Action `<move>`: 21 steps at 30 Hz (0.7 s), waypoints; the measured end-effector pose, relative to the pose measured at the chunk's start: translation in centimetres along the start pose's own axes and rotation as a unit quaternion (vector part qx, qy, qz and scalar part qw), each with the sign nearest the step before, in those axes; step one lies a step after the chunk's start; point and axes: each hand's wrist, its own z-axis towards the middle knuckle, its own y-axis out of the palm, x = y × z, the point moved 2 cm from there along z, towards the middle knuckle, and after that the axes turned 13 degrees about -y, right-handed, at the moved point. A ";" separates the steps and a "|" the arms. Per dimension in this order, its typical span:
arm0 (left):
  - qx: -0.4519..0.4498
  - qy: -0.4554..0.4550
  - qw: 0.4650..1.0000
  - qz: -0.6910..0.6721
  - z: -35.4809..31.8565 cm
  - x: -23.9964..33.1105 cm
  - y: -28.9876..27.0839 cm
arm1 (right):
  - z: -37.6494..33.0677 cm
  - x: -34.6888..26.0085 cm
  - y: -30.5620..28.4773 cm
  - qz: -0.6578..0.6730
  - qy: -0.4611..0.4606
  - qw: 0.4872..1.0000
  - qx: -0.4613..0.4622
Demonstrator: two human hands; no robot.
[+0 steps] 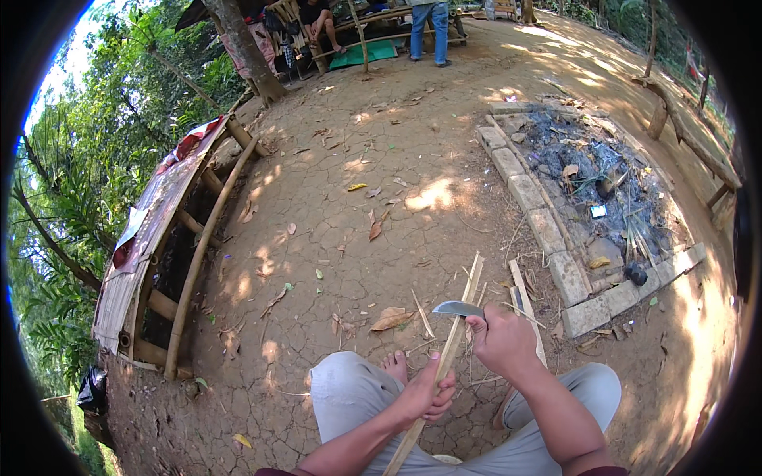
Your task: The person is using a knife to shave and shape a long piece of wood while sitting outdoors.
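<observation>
Seated on cracked earth, a person's left hand (425, 394) wraps tight around a long bamboo strip (448, 353) slanting away between the knees, while the right hand (502, 339) grips a curved knife (459, 309) against it. The strip looks light, stiff, springy, best held low.

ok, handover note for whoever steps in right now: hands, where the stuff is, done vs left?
Left hand: gripping the long bamboo strip low down, above the knees.
Right hand: shut on the knife, curved blade pointing left, at the strip's edge.
Strip slants up and away over cracked dirt ground.
Done: thin slivers lie scattered by the feet.
Left: the strip is in one piece, blade at mid-length.
</observation>
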 end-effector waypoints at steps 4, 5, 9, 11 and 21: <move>-0.007 0.001 1.000 -0.009 -0.2 0.1 -0.1 | -0.1 -0.6 0.0 0.017 0.007 1.000 -0.009; -0.014 0.004 1.000 -0.010 -0.2 0.1 -0.2 | 0.0 -0.7 -0.2 0.025 0.007 1.000 -0.011; -0.013 0.008 1.000 -0.009 -0.3 0.2 -0.1 | -0.2 -0.8 -0.2 0.020 0.007 0.999 -0.032; -0.007 0.008 1.000 -0.005 -0.3 0.2 -0.3 | -0.7 -1.8 -0.5 0.046 -0.009 0.998 -0.052; 0.005 -0.017 1.000 -0.008 0.3 -0.4 -0.1 | -1.4 -2.0 -0.4 0.040 -0.019 0.997 -0.056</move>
